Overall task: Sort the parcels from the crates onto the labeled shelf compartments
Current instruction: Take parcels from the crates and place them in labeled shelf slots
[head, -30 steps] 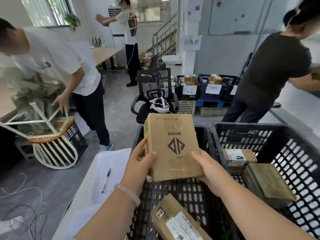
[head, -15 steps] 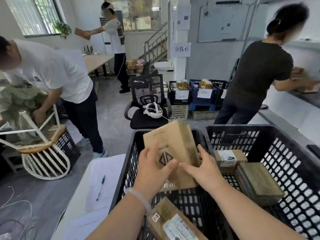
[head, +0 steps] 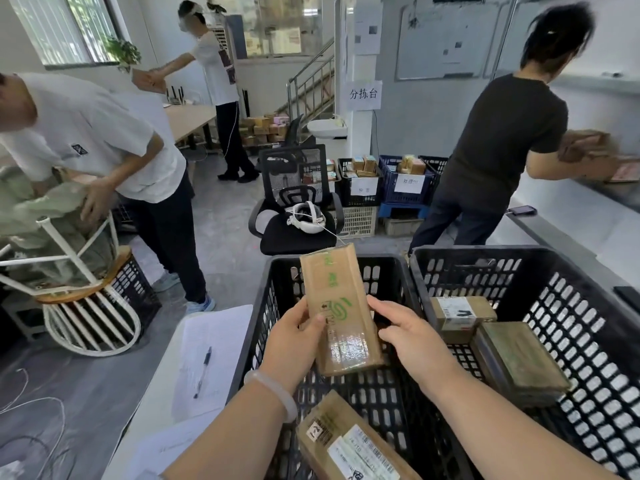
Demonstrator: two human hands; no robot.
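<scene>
We have turned the cardboard parcel (head: 337,311) since 1 second ago: its logo face is gone and a narrow taped side with green print now faces us. Our left hand (head: 294,337) and right hand (head: 410,337) grip it above the left black crate (head: 263,327), hunting for its label, we judge

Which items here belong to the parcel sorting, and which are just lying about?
Job: held parcel, left hand, right hand, left crate, right crate, labelled parcel.
Lying about: pen, papers, headset, office chair.
</scene>
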